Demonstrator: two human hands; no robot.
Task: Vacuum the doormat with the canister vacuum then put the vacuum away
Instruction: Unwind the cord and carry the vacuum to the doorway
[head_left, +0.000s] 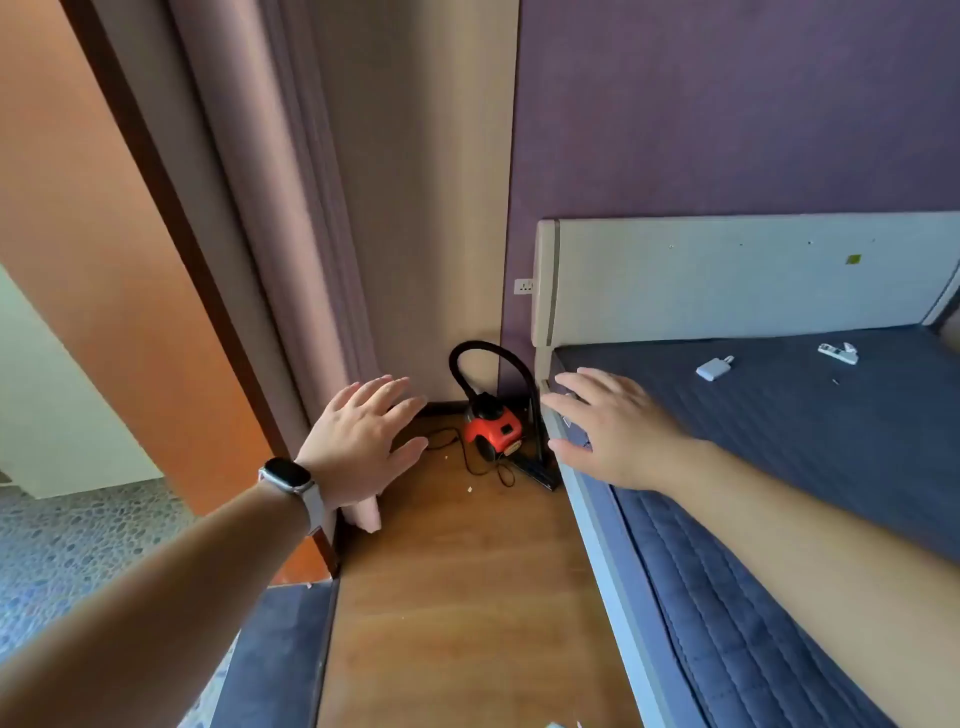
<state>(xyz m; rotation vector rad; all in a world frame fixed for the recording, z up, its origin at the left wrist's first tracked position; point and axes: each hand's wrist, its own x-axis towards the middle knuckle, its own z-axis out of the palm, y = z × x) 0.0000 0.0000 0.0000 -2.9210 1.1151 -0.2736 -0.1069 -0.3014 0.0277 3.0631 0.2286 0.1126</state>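
Observation:
A small red and black canister vacuum (493, 428) stands on the wooden floor in the far corner, its black hose (485, 349) arching above it and its black cord (467, 457) lying loose beside it. The floor nozzle (540, 470) rests against the bed frame. A dark blue doormat (280, 654) lies at the doorway, bottom left. My left hand (363, 436), with a watch on the wrist, is stretched forward with fingers spread, holding nothing. My right hand (608, 426) is likewise spread and empty, over the bed's corner. Both are well short of the vacuum.
A bed with a dark blue mattress (779, 467) and pale headboard (727, 280) fills the right side. A pink curtain (291, 260) hangs at left beside an orange door (104, 234). A wall socket (523, 286) sits above the vacuum. A white charger (712, 369) lies on the mattress.

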